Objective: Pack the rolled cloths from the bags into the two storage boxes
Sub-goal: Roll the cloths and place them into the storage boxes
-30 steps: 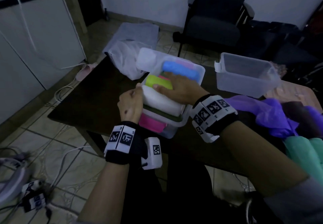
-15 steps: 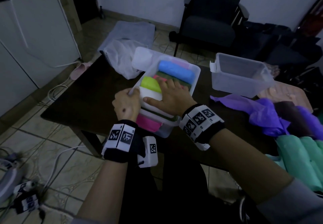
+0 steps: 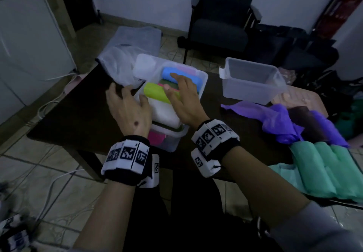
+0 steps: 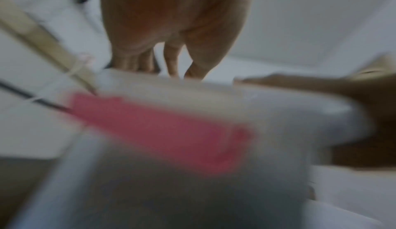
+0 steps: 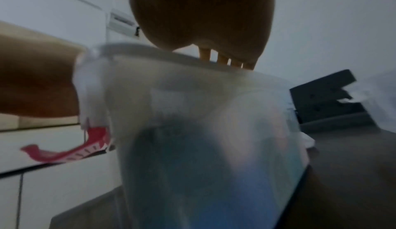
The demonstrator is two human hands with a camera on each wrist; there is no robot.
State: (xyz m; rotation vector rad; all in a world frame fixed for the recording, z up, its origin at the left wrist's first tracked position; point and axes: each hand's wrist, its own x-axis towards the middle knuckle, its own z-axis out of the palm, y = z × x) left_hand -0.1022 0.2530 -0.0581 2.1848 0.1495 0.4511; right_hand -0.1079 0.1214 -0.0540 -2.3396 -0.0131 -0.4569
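Note:
A clear storage box [image 3: 203, 76] at the table's middle holds rolled cloths: blue [image 3: 194, 80], lime [image 3: 155, 93], white [image 3: 165, 113] and pink [image 3: 155, 138] low at the near end. My right hand [image 3: 182, 96] lies open over the rolls, fingers straight toward the blue one; contact is unclear. My left hand [image 3: 127, 104] is open with spread fingers by the box's left rim, holding nothing. A second clear box [image 3: 253, 86] stands empty to the right. The left wrist view is blurred: the left hand [image 4: 171, 29] above the box wall [image 4: 278, 107] and pink roll [image 4: 160, 127].
A purple bag [image 3: 282, 118] and a green bag of rolls [image 3: 324, 169] lie at the table's right. A clear plastic bag [image 3: 117, 67] and the box lid [image 3: 144, 65] sit behind the left hand. A dark chair [image 3: 218, 31] stands beyond the table; cables cross the tiled floor.
The left hand has let go at the box's left rim, opened and moved left. The right hand has come off the white roll and slid forward toward the blue roll.

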